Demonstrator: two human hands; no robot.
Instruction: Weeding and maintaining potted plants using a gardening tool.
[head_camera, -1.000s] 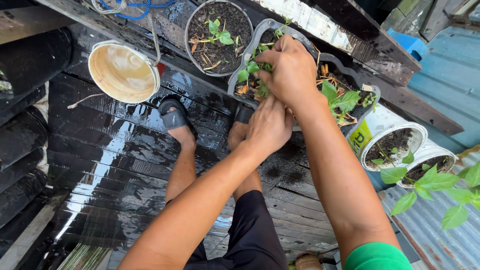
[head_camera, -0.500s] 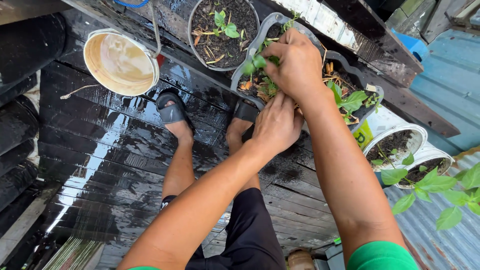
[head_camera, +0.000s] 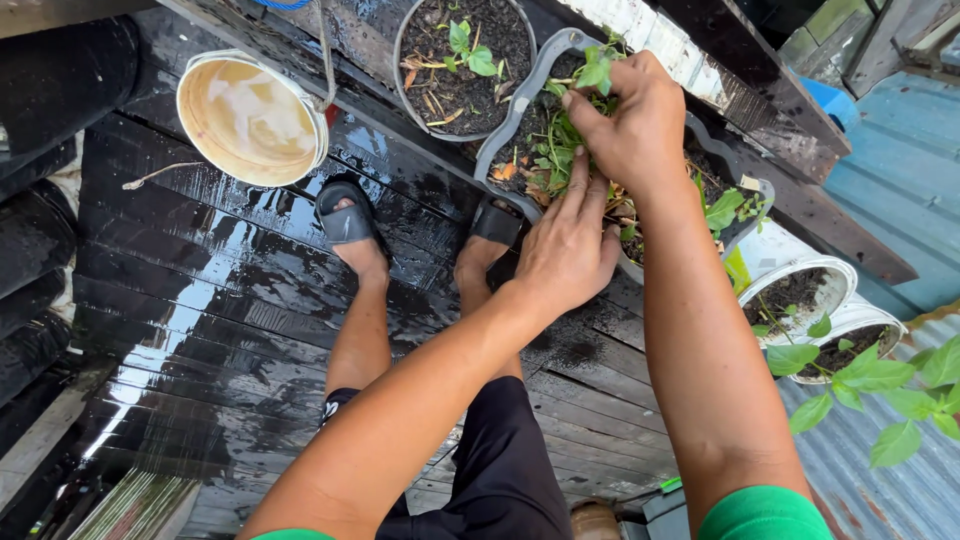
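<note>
A long grey planter (head_camera: 503, 140) with a wavy rim holds dark soil, dry leaves and small green plants. My right hand (head_camera: 640, 125) is over its middle, closed around a bunch of green plant stems (head_camera: 570, 135) whose leaves stick out above my fingers. My left hand (head_camera: 568, 248) lies flat at the planter's near edge, fingers stretched toward the base of the stems, holding nothing. Both forearms reach in from the bottom of the view.
A round pot (head_camera: 402, 45) of soil with a seedling stands left of the planter. A white bucket (head_camera: 250, 115) of murky water sits at upper left. Two white pots (head_camera: 800, 290) and a leafy plant (head_camera: 880, 385) are at right. My sandalled feet (head_camera: 345, 222) stand on wet dark planks.
My right hand has risen and moved right with the green stems in its grip. My left hand's fingers have straightened toward the plant base.
</note>
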